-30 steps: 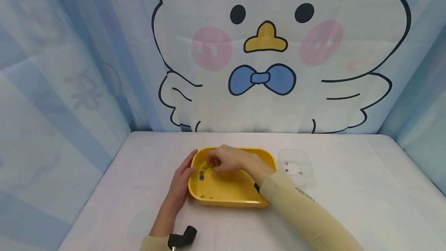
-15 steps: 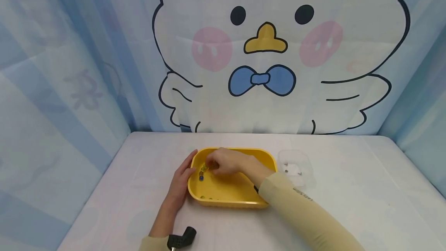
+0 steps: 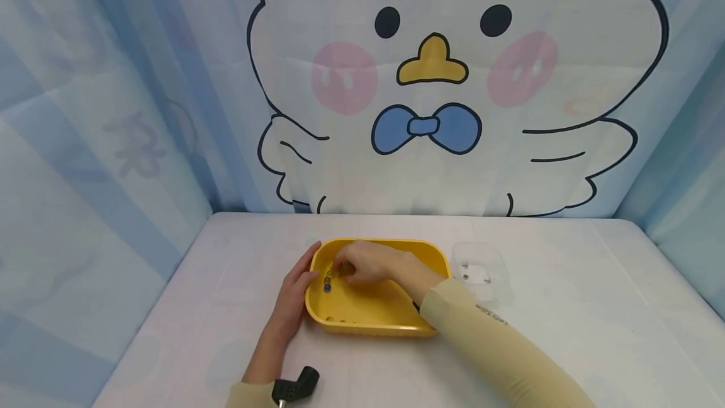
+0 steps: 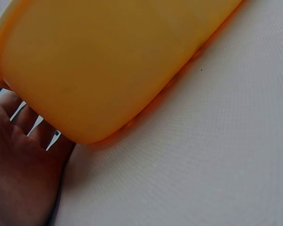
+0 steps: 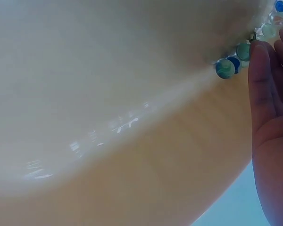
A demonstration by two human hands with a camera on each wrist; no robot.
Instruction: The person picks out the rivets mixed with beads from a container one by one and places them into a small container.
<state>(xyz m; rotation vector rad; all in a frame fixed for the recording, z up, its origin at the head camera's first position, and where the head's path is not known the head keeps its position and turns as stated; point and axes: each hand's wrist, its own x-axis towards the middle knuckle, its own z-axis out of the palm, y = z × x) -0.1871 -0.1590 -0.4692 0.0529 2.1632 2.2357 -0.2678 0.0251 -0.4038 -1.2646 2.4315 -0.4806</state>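
Observation:
My left hand [image 3: 291, 296] rests against the left end of a yellow plastic tray [image 3: 379, 310]. In the left wrist view, its fingers [image 4: 26, 117] lie fairly straight along the tray's outer wall. Inside the tray, my right hand [image 3: 370, 261] reaches to the far left corner, fingertips down among glass marbles [image 5: 225, 68]. Green and blue marbles line the tray's edge beside its thumb [image 5: 260, 80] in the right wrist view. Whether a marble sits between its fingertips is hidden. A blue marble [image 3: 327, 288] ends a short row left of that hand.
A clear plastic box [image 3: 481, 272] with a few small shiny items stands right of the tray on the white-covered table [image 3: 566, 307]. A few more marbles [image 3: 330, 319] lie along the tray's near side. A printed curtain [image 3: 425, 175] hangs behind the table.
My right hand has shifted slightly left along the row of marbles, and fewer of them show beside its fingertips. The left hand and the tray have stayed in place.

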